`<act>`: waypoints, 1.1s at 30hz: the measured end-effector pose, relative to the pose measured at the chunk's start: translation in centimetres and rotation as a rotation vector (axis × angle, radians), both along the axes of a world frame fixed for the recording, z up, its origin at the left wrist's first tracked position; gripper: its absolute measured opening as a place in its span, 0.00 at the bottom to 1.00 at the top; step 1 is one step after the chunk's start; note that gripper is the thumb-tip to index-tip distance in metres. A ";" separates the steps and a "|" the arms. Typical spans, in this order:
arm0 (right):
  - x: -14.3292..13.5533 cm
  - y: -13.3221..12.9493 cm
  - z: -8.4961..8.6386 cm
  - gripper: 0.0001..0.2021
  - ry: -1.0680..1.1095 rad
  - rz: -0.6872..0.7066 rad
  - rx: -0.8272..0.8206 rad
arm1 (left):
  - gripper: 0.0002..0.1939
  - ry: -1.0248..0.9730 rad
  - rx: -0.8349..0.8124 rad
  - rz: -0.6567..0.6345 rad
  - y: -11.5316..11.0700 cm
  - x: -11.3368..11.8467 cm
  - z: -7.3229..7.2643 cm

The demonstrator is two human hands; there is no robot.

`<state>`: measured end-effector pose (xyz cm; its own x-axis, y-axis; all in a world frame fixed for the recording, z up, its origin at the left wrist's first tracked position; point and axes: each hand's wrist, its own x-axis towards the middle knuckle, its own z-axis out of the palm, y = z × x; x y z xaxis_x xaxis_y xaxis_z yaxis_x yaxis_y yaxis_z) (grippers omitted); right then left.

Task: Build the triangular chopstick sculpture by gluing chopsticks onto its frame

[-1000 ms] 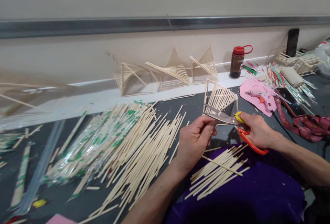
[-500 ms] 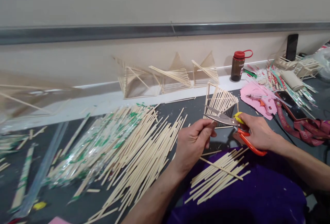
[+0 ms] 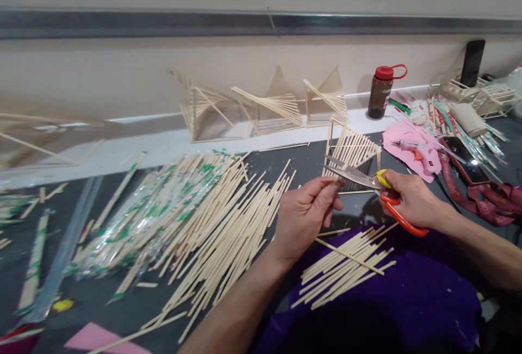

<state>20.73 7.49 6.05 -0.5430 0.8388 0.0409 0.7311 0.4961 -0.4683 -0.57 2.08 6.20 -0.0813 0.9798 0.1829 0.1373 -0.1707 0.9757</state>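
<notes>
Table (image 3: 93, 305): dark, runs along the wall. Purple cloth (image 3: 432, 294) at the near side; short sticks (image 3: 346, 259) lie on it, presumably for close reach. Long sticks (image 3: 228, 245) fan out left of the left forearm, beside wrapped sticks (image 3: 150, 207); likely kept apart as loose and bagged stock. Three models (image 3: 285, 106) stand by the wall, probably out of the hands' way. Frame (image 3: 354, 147) on table, just beyond the blades. Glue gun (image 3: 422, 157) on pink sheet (image 3: 395, 134), perhaps to spare the table. Right hand (image 3: 416, 196): fingers closed round the handles of the scissors (image 3: 402, 218), blades parted, pointing left. Left hand (image 3: 299, 212): thumb and fingers pinched together near the blades, seemingly to steady something small; cannot tell what, if anything, is between them.
</notes>
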 end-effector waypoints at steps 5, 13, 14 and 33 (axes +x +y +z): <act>0.1 0.2 -0.4 0.08 -0.005 -0.027 -0.013 | 0.11 -0.008 -0.036 -0.007 0.3 -0.1 -0.1; 0.2 0.4 -0.6 0.08 -0.027 -0.027 0.021 | 0.06 -0.018 -0.046 0.030 1.0 -0.4 -0.9; 0.2 0.4 -0.6 0.09 -0.031 -0.024 0.036 | 0.07 -0.003 -0.040 0.038 0.9 -0.4 -0.9; 0.8 0.0 0.0 0.06 -0.020 0.040 -0.105 | 0.14 0.077 -0.045 -0.135 0.3 0.1 -1.7</act>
